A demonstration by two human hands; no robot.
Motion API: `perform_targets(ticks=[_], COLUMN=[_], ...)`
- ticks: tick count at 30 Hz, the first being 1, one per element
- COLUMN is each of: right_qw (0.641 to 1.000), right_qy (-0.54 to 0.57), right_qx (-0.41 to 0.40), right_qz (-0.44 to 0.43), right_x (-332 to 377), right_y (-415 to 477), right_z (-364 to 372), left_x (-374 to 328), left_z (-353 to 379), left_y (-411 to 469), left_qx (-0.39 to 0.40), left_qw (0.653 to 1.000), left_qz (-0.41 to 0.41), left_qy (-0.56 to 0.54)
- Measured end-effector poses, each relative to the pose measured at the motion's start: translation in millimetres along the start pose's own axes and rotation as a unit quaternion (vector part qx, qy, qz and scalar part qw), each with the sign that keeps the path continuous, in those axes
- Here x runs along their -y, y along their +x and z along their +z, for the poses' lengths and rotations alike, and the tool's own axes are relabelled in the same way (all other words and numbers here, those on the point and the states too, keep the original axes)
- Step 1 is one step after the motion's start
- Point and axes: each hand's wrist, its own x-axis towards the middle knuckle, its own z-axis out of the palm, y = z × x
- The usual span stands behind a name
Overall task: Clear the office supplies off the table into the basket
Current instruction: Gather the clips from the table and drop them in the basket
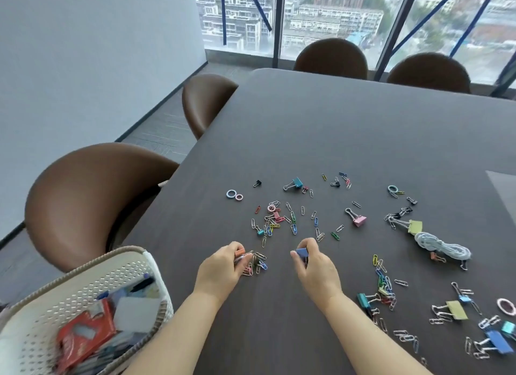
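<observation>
Blue binder clip [302, 253] pinched in right hand [314, 265].

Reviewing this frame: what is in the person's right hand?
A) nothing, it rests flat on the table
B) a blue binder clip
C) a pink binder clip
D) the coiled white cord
B: the right hand has its fingers and thumb curled round a blue binder clip, held just above the dark tabletop.

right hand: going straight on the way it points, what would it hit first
Probably the loose paper clips just ahead of the right hand, which grips a blue clip; depth unclear.
</observation>
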Motion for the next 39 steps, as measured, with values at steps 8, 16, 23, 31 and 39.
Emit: perform_targets(ticks=[8,16,23,31,39], right_qw=[0.987,0.972,0.959,0.951,0.958], right_qy=[0.097,0.114,0.102,-0.089,-0.057], right_qx=[0.01,0.054,0.084,0.123,0.095], right_qz=[-0.13,-0.196,-0.249,-0.269,-0.264], right_x=[113,192,240,254,236], right_y=[-34,-64,-78,-76,-82], right_z=[16,68,105,147,138], left_x=[37,122,153,164,155], left_z=[-116,-168,-190,-205,-195], left_y=[-66,-124,-137,-148,-146], left_qx=[-0.185,0.024,0.003,-0.082,-0.119], left_qw=[0.981,0.99,0.99,0.991,0.988], left_qz=[0.019,-0.125,-0.113,-0.061,-0.027], left_qy=[0.059,0.058,0.086,0.084,0.093])
